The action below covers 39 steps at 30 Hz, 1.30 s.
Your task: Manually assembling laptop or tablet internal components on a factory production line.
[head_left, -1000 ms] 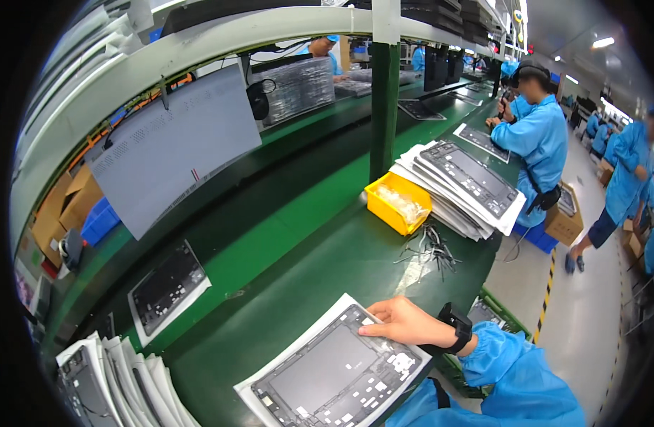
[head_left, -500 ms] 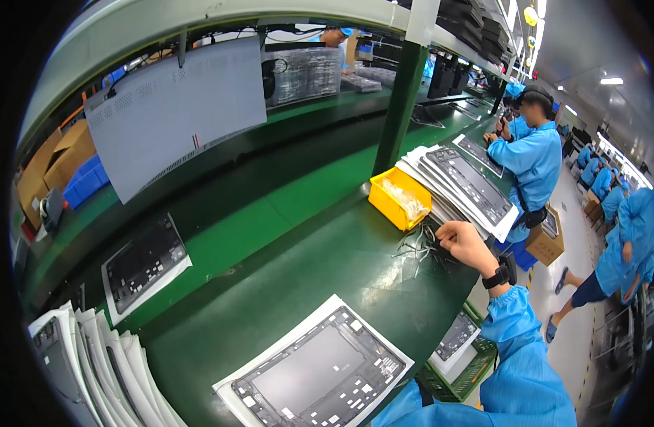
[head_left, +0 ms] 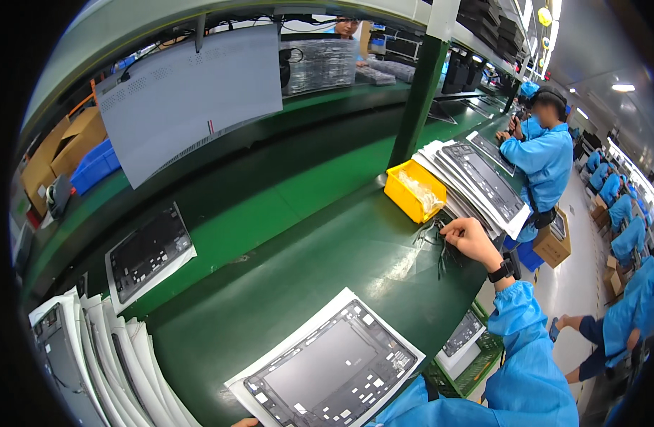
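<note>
My right hand (head_left: 473,240), with a dark watch on its wrist, reaches to a loose pile of thin black and pale strips (head_left: 444,257) on the bench. Its thumb and fingers are pinched together at the pile's top; what sits between them is too small to make out. At the lower edge a fingertip of my left hand (head_left: 246,423) shows beside the near tablet housing (head_left: 325,363); its other fingers are out of sight. That housing is dark grey with small white pads, and lies flat on a white sheet. A yellow bin (head_left: 405,197) of clear pieces stands beyond the strips.
Housings interleaved with white sheets form a stack (head_left: 483,181) at the right and a row (head_left: 99,356) at lower left. Another housing (head_left: 150,250) lies farther back. A green post (head_left: 419,103) rises behind the bin. Below the bench edge sits a green crate (head_left: 476,363). A co-worker (head_left: 547,153) stands beyond.
The view has shifted, so the bench things sit a little farther right. My right hand remains at the strips, its fingers closer to them. A left fingertip has come into view beside the near housing.
</note>
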### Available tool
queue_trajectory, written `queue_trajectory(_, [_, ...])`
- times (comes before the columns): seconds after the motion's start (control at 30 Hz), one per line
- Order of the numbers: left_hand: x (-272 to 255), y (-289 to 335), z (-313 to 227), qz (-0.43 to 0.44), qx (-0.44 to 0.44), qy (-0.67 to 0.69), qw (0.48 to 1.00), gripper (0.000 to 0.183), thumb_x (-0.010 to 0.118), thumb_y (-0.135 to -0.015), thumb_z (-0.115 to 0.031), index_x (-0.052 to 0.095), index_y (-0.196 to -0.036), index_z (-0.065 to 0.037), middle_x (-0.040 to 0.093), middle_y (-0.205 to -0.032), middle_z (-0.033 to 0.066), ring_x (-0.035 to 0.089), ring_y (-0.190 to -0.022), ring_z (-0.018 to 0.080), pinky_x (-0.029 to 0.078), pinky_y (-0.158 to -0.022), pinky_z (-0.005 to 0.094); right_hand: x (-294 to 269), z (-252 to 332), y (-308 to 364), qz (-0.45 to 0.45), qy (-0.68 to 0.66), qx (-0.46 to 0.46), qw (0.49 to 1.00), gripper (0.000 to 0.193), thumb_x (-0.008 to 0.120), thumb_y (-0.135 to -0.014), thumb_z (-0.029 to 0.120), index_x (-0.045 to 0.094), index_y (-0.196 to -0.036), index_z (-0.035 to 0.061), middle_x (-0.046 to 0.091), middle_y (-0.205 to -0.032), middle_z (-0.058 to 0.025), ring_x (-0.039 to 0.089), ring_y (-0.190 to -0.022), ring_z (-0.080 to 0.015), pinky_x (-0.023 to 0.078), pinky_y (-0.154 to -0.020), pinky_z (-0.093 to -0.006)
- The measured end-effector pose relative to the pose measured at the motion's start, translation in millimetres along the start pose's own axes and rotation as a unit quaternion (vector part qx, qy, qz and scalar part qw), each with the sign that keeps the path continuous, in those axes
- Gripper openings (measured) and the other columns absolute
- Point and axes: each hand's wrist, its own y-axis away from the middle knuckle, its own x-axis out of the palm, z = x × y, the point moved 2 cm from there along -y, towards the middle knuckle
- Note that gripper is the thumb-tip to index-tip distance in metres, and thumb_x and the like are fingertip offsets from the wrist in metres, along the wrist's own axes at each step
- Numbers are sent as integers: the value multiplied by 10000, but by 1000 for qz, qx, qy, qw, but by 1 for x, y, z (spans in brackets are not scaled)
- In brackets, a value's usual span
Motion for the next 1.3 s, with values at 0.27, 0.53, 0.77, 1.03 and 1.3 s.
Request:
queue_trajectory(0.27, [0, -5, 3, 4, 5, 19, 1000, 259, 697, -948, -38, 616, -1193, -13, 663, -718, 57, 580, -640, 94, 493, -611, 268, 4, -3, -3, 27, -16, 5, 999, 234, 685, -805, -15, 750, -1025, -60, 677, -710, -62, 622, -657, -125, 505, -649, -281])
queue_trajectory(0.53, [0, -6, 12, 12, 4, 58, 998, 234, 674, -963, -16, 613, -1188, 0, 665, -734, 59, 589, -653, 99, 487, -602, 264, 6, -6, -7, 1, -17, -9, 1000, 210, 682, -797, -9, 761, -987, -50, 696, -726, -77, 625, -644, -131, 510, -623, -291])
queue_trajectory(0.77, [-3, -8, 15, 3, 8, 64, 998, 217, 664, -971, -6, 617, -1182, 1, 669, -746, 78, 627, -650, 121, 504, -597, 271, 3, -5, -16, -114, -46, -30, 992, 169, 702, -805, 25, 778, -945, -33, 720, -790, -117, 642, -669, -163, 519, -646, -305])
queue_trajectory(1.03, [-4, -12, 19, -1, 33, 35, 999, 232, 670, -977, -55, 621, -1203, -32, 685, -713, 97, 636, -646, 136, 491, -607, 279, -4, 8, -15, -56, 10, -33, 998, 174, 710, -897, 41, 689, -878, -130, 721, -781, -195, 655, -672, -209, 496, -655, -345])
queue_trajectory(1.3, [-11, -14, 16, -6, 45, 19, 999, 237, 667, -975, -62, 623, -1207, -36, 685, -715, 94, 641, -660, 145, 497, -618, 293, -4, 21, -14, -179, 49, -111, 976, 187, 709, -869, 30, 784, -1026, -38, 766, -900, -204, 745, -762, -213, 550, -694, -297])
